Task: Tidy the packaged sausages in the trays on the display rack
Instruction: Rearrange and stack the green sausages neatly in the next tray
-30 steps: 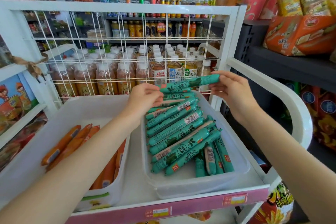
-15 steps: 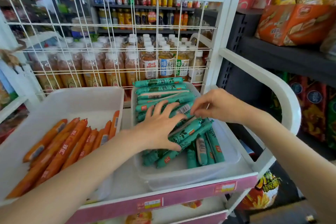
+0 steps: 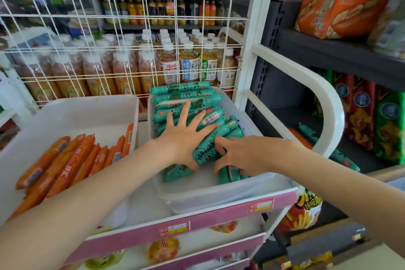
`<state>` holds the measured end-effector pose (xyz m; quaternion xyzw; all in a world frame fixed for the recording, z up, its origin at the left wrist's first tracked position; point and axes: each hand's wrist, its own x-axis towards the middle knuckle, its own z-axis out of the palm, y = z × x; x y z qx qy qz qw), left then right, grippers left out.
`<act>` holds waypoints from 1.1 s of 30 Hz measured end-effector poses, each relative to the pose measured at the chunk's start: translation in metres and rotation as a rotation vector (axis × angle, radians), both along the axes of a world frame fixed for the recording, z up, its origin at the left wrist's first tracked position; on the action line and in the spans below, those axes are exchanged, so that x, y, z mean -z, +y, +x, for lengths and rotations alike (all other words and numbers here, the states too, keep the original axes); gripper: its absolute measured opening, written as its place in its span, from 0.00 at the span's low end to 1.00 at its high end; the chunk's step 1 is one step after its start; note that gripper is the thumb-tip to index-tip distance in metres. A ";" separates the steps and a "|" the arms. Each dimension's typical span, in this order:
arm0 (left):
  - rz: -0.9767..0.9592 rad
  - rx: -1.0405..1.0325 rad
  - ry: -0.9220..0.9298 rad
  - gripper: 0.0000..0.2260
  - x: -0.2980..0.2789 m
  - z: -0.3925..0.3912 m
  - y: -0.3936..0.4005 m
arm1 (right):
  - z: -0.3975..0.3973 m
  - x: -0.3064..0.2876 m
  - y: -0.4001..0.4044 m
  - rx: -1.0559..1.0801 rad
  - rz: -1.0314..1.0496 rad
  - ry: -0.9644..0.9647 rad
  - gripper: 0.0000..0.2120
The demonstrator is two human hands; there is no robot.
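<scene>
A white display rack [image 3: 260,35] fills the scene, its wire grid back [image 3: 122,50] standing at the far side with rows of bottled tea [image 3: 188,66] behind it and a dark shelf of snack boxes [image 3: 341,13] to the right. A pink price strip [image 3: 197,223] runs along the rack's near edge. On the top shelf sit two white trays side by side: the left tray [image 3: 72,112] holds orange sausages [image 3: 72,166] lying roughly parallel at its near end, and the right tray [image 3: 219,193] holds green sausages [image 3: 186,96], neatly stacked crosswise at its far end and jumbled toward the near end. The left hand [image 3: 186,136] lies flat on the green pile, fingers spread and straight, pressing down with nothing gripped. Just right of it, the right hand [image 3: 243,155] has its fingers curled down into the loose green sausages at the near right of the tray; whether its grip has closed round one I cannot tell.
</scene>
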<state>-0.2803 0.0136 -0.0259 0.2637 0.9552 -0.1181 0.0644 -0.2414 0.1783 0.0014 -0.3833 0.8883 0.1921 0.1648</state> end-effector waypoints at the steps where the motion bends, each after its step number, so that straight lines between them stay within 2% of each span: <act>1: -0.001 0.000 0.004 0.50 -0.001 -0.001 -0.001 | 0.000 -0.001 0.000 -0.014 0.007 0.014 0.25; 4: 0.005 -0.004 0.029 0.50 -0.004 -0.002 -0.006 | -0.002 0.000 -0.001 -0.069 0.013 0.016 0.23; 8: 0.030 0.004 0.038 0.50 -0.006 -0.001 -0.011 | -0.009 0.001 -0.002 -0.071 0.005 -0.078 0.23; 13: 0.043 0.013 0.046 0.50 -0.008 -0.001 -0.014 | -0.017 -0.002 0.005 0.010 -0.176 -0.223 0.23; 16: 0.052 0.022 0.055 0.50 -0.009 -0.003 -0.017 | -0.018 -0.006 0.006 0.032 -0.248 -0.236 0.19; 18: 0.062 0.025 0.049 0.50 -0.010 -0.004 -0.017 | -0.017 -0.007 0.000 -0.021 -0.166 -0.168 0.17; 21: 0.068 0.027 0.048 0.50 -0.009 -0.003 -0.016 | -0.015 0.000 -0.007 -0.103 0.079 -0.108 0.28; 23: 0.075 0.023 0.056 0.50 -0.008 -0.003 -0.016 | -0.013 0.005 -0.010 -0.152 0.110 -0.058 0.28; 27: 0.096 0.026 0.067 0.50 -0.008 -0.001 -0.016 | -0.014 0.011 -0.006 -0.215 -0.035 0.006 0.22; 33: 0.164 -0.012 0.044 0.49 -0.012 -0.001 -0.023 | -0.021 -0.019 0.009 0.035 -0.506 -0.123 0.17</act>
